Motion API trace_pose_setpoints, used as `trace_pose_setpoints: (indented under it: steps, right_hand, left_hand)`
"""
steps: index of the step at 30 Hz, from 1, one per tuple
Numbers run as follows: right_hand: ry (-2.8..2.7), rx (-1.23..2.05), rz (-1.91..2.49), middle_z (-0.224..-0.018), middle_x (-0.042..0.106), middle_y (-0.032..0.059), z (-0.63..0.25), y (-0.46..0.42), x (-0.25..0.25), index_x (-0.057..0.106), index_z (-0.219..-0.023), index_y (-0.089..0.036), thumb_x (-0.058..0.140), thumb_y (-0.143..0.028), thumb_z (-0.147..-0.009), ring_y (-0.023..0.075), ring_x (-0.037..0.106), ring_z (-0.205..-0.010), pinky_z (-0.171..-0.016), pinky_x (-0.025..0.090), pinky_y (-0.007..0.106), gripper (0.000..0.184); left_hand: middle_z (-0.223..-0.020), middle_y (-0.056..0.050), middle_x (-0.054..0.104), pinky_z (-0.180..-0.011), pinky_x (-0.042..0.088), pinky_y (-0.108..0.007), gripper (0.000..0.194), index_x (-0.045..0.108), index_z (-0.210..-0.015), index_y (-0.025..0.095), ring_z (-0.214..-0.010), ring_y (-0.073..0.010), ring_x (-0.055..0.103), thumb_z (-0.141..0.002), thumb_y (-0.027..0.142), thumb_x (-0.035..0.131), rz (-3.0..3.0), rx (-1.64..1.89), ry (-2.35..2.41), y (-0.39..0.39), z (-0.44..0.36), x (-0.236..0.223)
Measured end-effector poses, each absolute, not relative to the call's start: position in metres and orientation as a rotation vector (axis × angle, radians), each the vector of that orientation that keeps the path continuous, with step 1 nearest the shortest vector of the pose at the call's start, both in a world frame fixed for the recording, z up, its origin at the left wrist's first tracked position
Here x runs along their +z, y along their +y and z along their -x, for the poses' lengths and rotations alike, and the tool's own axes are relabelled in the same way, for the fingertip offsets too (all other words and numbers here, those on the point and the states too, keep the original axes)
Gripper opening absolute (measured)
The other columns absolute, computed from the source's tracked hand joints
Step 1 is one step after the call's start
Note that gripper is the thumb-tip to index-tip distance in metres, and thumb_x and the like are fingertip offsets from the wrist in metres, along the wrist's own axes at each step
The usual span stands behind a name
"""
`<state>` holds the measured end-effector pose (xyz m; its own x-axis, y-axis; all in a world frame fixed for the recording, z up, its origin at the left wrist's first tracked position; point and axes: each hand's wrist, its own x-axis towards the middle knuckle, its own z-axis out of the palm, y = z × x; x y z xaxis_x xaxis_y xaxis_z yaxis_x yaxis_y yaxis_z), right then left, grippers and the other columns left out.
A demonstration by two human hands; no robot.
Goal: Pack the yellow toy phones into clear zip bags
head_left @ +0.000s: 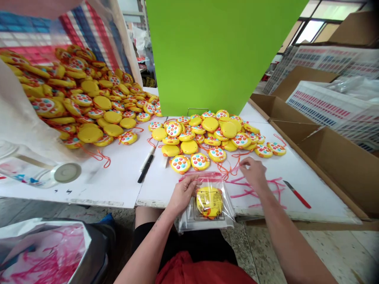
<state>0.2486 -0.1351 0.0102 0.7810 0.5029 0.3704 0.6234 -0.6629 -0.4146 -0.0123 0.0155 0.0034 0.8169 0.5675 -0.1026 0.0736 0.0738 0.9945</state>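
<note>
My left hand point(184, 194) grips the upper left edge of a clear zip bag point(227, 209) at the table's front edge. Inside the bag lies a round yellow toy point(209, 202), seen through black print; more flat bags seem to lie beneath. The bag's top has a pink band. My right hand point(254, 172) is closed in a pinch to the right of the bag, above the table. Thin pink strips point(244, 192) lie below it, and one pink piece is close to its fingertips. What the pinch holds is too small to make out. Orange cords trail just left of it.
Yellow toys with coloured dots point(210, 124) are heaped ahead, more spilling from a large sack point(53, 146) at left. A black marker point(145, 169) and a red-handled knife point(297, 194) lie on the table. A green panel point(213, 55) stands behind, cardboard boxes point(331, 157) at right.
</note>
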Motion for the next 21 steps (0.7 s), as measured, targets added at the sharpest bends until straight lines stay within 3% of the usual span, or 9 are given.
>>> trace_pose_setpoints:
  steps: [4, 6, 9, 13, 18, 21]
  right_hand:
    - [-0.720, -0.274, 2.643, -0.082, 0.071, 0.0068, -0.281, -0.178, -0.001, 0.070, -0.084, -0.022, 0.053, -0.029, -0.073, 0.0292, 0.061, -0.088, -0.082, 0.042, 0.045, 0.022]
    - [-0.857, -0.330, 2.713, -0.097, 0.069, 0.0094, -0.281, -0.186, -0.002, 0.071, -0.094, -0.022, 0.054, -0.029, -0.073, 0.0324, 0.058, -0.100, -0.090, 0.039, 0.051, 0.027]
    - [-0.957, -0.685, 2.643, -0.127, 0.056, 0.0142, -0.268, -0.184, 0.004, 0.064, -0.114, -0.018, 0.051, -0.020, -0.074, 0.0349, 0.048, -0.119, -0.101, 0.030, 0.057, 0.043]
    - [-0.970, -1.019, 2.373, -0.139, 0.043, 0.0148, -0.232, -0.163, 0.007, 0.054, -0.126, -0.019, 0.047, -0.007, -0.071, 0.0339, 0.035, -0.133, -0.105, 0.028, 0.056, 0.057]
    - [-1.377, -0.807, 2.415, -0.147, 0.035, 0.0091, -0.188, -0.143, -0.004, 0.048, -0.132, -0.031, 0.046, -0.001, -0.072, 0.0350, 0.021, -0.141, -0.107, 0.023, 0.061, 0.067]
    - [-1.193, -0.881, 2.307, -0.148, 0.034, 0.0110, -0.194, -0.148, 0.010, 0.049, -0.131, -0.026, 0.045, -0.002, -0.072, 0.0351, 0.023, -0.140, -0.107, 0.023, 0.061, 0.064]
  left_hand:
    - [-0.096, -0.010, 0.072, -0.065, 0.053, -0.028, 0.042, 0.062, -0.115, 0.013, -0.078, -0.0190, 0.066, -0.086, 0.043, 0.054, -1.450, 0.417, 0.550, 0.015, 0.014, 0.009]
    - [-0.094, -0.009, 0.072, -0.065, 0.052, -0.027, 0.041, 0.063, -0.112, 0.014, -0.079, -0.0190, 0.066, -0.086, 0.044, 0.055, -1.438, 0.422, 0.546, 0.015, 0.014, 0.010]
    - [-0.091, -0.007, 0.072, -0.067, 0.051, -0.027, 0.037, 0.063, -0.107, 0.015, -0.079, -0.0184, 0.066, -0.082, 0.041, 0.062, -1.428, 0.409, 0.527, 0.014, 0.014, 0.007]
    - [-0.090, -0.008, 0.072, -0.071, 0.050, -0.028, 0.030, 0.063, -0.098, 0.015, -0.083, -0.0196, 0.067, -0.079, 0.039, 0.065, -1.407, 0.428, 0.527, 0.015, 0.013, -0.001]
    - [-0.091, -0.008, 0.072, -0.072, 0.051, -0.029, 0.032, 0.063, -0.095, 0.016, -0.088, -0.0217, 0.067, -0.076, 0.042, 0.068, -1.367, 0.430, 0.531, 0.015, 0.012, -0.001]
    - [-0.090, -0.008, 0.072, -0.069, 0.051, -0.028, 0.034, 0.063, -0.095, 0.016, -0.086, -0.0210, 0.067, -0.075, 0.044, 0.068, -1.349, 0.406, 0.526, 0.015, 0.012, 0.002]
